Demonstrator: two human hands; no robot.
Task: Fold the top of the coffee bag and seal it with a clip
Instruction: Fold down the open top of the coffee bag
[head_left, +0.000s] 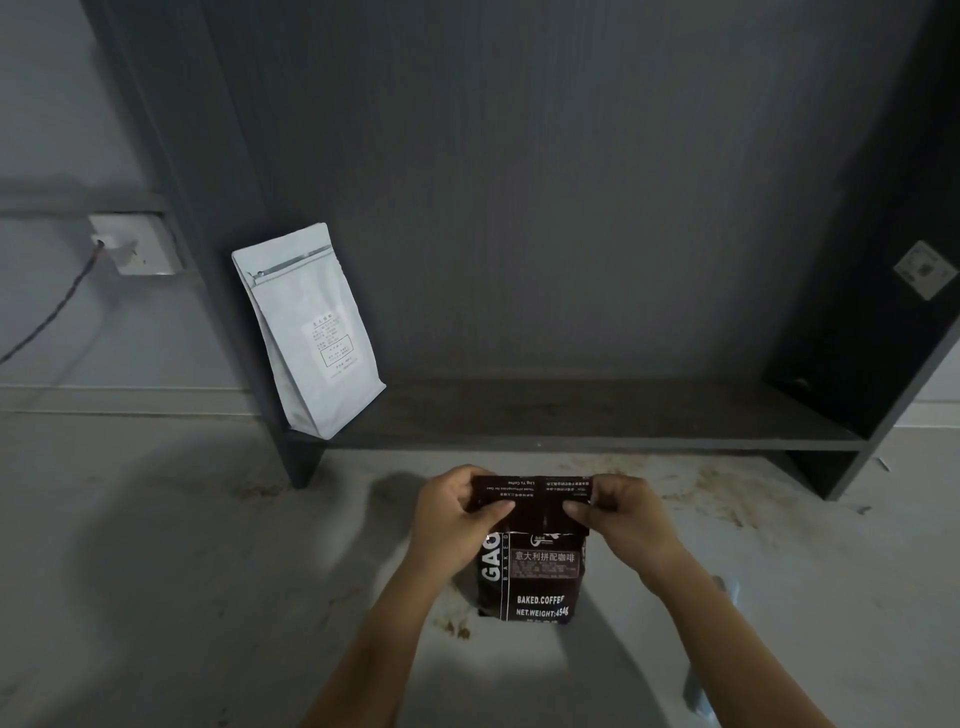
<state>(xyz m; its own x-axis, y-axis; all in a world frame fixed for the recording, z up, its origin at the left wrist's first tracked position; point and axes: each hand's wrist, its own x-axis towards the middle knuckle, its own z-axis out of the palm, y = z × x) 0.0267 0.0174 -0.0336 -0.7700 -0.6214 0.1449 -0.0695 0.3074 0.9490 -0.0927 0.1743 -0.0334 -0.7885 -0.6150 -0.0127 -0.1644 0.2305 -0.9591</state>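
Left hand (457, 506): pinched tight on the left end of the folded top flap, thumb in front, fingers curled behind.
Right hand (618, 512): same clamp on the flap's right end, thumb pressing the front.
Black coffee bag (535, 577): upright on the pale floor (156, 571), top bent over toward the person, small print upside down.
White pouch (311, 332): leaning on the dark shelf (571, 415), well apart.

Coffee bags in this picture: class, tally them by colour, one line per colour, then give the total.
Black coffee bag, held at its folded top by the left hand and right hand: 1
White coffee bag, standing on the dark shelf: 1
Total: 2
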